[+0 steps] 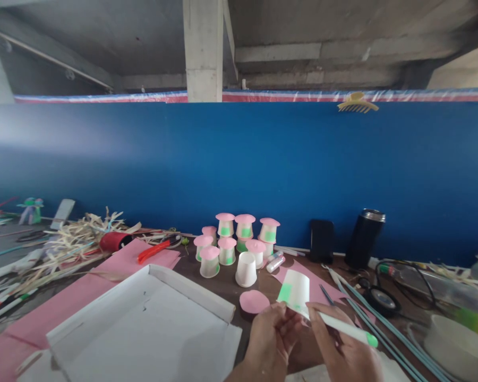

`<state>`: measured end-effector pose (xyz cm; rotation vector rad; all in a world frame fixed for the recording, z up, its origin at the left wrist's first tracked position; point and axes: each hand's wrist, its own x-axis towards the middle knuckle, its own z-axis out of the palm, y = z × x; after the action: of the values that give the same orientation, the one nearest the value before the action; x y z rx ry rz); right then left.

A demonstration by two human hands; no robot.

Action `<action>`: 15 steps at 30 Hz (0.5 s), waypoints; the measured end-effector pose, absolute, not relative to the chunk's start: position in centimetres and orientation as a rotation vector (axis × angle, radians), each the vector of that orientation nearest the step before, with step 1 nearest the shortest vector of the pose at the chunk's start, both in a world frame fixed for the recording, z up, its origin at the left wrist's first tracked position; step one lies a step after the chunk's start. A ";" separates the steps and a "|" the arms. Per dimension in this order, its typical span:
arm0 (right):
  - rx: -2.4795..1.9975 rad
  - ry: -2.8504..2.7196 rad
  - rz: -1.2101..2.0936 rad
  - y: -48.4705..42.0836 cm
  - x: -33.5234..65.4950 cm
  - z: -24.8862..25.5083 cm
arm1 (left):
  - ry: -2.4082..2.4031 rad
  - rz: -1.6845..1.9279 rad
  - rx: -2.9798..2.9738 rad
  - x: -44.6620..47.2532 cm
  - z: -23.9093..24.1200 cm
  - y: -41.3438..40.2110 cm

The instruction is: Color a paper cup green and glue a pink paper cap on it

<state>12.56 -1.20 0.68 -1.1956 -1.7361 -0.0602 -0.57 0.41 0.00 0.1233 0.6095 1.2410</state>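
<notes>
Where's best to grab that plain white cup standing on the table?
Probably by the upper sidewalls of the plain white cup, coming from above and the near side: it stands upside down, narrow end up, while a pink-topped cup crowds it from behind.

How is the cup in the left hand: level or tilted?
Tilted: the held cup has its narrow end and wide rim sloping down toward the picture's right, while the plain white cup nearby stands level.

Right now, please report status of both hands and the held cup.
Left hand holding tilted paper cup. Right hand holding white marker. Cup's side partly green. Pink paper disc close beyond left hand.
</notes>
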 end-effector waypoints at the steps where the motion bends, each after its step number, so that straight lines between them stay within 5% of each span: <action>1: -1.193 -1.743 -0.054 -1.2 12.6 0.7 | 0.607 1.243 0.122 -0.6 0.0 0.4; 15: -1.267 -1.727 -0.056 -1.2 12.7 0.8 | 0.572 1.250 0.121 -0.4 -0.1 0.4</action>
<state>12.72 -1.23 0.79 -1.2671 -1.7267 -0.0558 -0.44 0.40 -0.09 0.1210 0.5718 1.2499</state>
